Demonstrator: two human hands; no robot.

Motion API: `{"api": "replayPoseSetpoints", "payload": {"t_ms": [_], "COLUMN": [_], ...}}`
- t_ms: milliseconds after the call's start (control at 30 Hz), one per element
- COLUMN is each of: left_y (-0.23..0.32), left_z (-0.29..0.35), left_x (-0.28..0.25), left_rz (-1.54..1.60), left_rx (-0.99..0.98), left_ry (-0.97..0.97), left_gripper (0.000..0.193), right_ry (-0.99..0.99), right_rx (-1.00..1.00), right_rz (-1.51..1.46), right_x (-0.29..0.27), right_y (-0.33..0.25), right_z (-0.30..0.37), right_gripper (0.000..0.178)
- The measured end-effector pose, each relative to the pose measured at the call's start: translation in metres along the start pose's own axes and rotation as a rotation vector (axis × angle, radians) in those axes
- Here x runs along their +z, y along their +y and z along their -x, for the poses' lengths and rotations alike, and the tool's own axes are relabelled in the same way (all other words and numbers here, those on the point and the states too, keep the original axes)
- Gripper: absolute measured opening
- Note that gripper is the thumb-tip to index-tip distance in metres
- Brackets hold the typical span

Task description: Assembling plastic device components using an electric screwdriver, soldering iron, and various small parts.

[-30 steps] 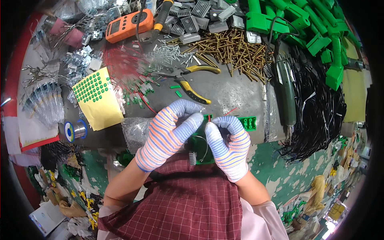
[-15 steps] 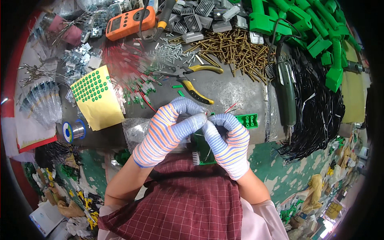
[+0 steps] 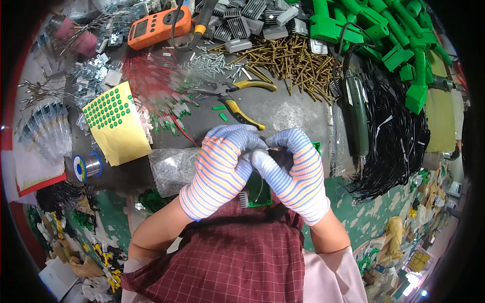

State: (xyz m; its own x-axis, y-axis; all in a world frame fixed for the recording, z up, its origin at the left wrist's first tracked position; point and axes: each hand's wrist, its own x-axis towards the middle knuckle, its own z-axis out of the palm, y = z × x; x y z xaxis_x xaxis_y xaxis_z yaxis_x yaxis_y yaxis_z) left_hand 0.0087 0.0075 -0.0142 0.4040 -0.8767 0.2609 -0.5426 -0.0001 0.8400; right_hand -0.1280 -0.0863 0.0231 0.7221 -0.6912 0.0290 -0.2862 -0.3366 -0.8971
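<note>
Striped knit gloves cover both of my hands, which meet over the near edge of the bench. My left hand (image 3: pixel 220 169) is closed in a pinch, thumb against fingers. My right hand (image 3: pixel 298 174) pinches right beside it. Between the fingertips shows a short bit of thin wire (image 3: pixel 273 149); the rest is hidden by the gloves. Under the hands, close to my lap, is a green casing (image 3: pixel 260 201), with a thin grey lead across it and a finned heatsink (image 3: pixel 243 199) at its left. Part of a green piece shows behind my right hand.
Yellow-handled pliers (image 3: pixel 237 103) lie beyond the hands. Solder wire (image 3: pixel 87 166), a yellow sticker sheet (image 3: pixel 118 139) and clear plastic wrap (image 3: pixel 174 169) are at left. Farther off are brass screws (image 3: pixel 298 63) and an orange multimeter (image 3: pixel 159 28). A power screwdriver (image 3: pixel 357 116) and black cables (image 3: pixel 394 126) lie right.
Both hands have turned and shifted slightly, the right one outward and over more of the green piece behind it. The red and black wire ends beyond the right hand no longer show.
</note>
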Motion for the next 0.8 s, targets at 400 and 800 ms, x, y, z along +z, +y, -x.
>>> {"api": "replayPoseSetpoints", "payload": {"t_ms": [400, 800], "left_y": [0.012, 0.007], "left_z": [-0.008, -0.019], "left_x": [-0.003, -0.019], "left_rz": [0.458, 0.553], "left_rx": [-0.360, -0.429], "left_ry": [-0.179, -0.423], "left_gripper": [0.008, 0.015], "right_ry": [0.192, -0.229], "right_rx": [0.432, -0.765], "right_rz": [-0.560, 0.780], "right_x": [-0.041, -0.046], "right_y": [-0.002, 0.002], "right_z": [-0.013, -0.026], "right_gripper": [0.014, 0.039]}}
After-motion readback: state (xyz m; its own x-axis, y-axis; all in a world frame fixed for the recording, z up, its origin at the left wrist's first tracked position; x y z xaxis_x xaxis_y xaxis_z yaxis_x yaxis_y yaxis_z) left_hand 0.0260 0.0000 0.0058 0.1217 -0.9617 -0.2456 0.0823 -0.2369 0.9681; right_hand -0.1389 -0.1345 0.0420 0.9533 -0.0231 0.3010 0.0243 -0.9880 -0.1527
